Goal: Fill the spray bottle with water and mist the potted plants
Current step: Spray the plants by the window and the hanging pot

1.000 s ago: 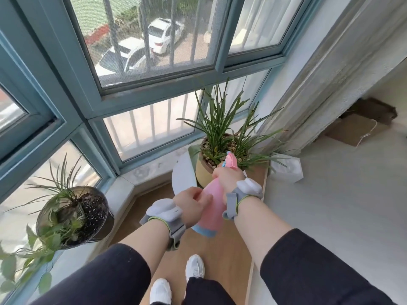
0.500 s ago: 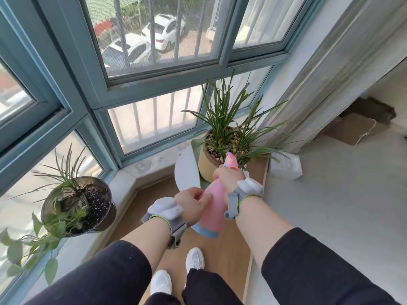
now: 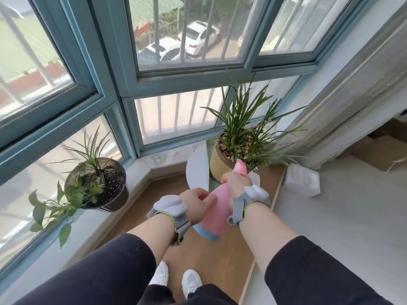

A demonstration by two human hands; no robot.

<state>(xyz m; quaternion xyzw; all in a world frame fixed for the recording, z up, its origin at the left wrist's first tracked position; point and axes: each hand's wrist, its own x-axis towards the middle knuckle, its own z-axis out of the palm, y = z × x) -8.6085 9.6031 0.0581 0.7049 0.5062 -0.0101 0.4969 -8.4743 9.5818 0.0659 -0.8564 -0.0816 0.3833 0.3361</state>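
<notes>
a pink plastic spray bottle with a pale blue base (image 3: 217,213) is held in the air between the person's two forearms, tilted so its pink trigger head (image 3: 240,167) points away from the camera toward a tall grassy plant in a round tan ceramic pot (image 3: 217,165); the nozzle sits just beside that pot's rim, over the pebbled soil. the right hand (image 3: 232,180) is wrapped around the neck of the bottle just under the trigger head, fingers curled about it, though whether a finger presses the trigger cannot be told from this angle. the left hand (image 3: 196,204) is curled against the bottle's side lower down, its fingertips pinching or steadying the pink body. both wrists carry grey strapped bands with white bulbous housings, one on the left wrist (image 3: 170,205) and one on the right wrist (image 3: 253,195), and dark sleeves cover the forearms lower in the view. the tan pot stands on a white round disc (image 3: 196,170) resting on a wooden board floor strip (image 3: 211,263) that runs along the window. to the left, on the pale stone sill (image 3: 141,167), a black round pot with dark soil and thin spiky leaves plus trailing green vines (image 3: 99,186) stands well apart from the bottle. a crumpled white bag or paper (image 3: 302,181) lies to the right of the tan pot near the wall. white shoes (image 3: 176,280) show at the bottom on the wood. teal window frames (image 3: 105,89) fill the upper view, with white cars (image 3: 182,45) parked outside beyond the bars.
</notes>
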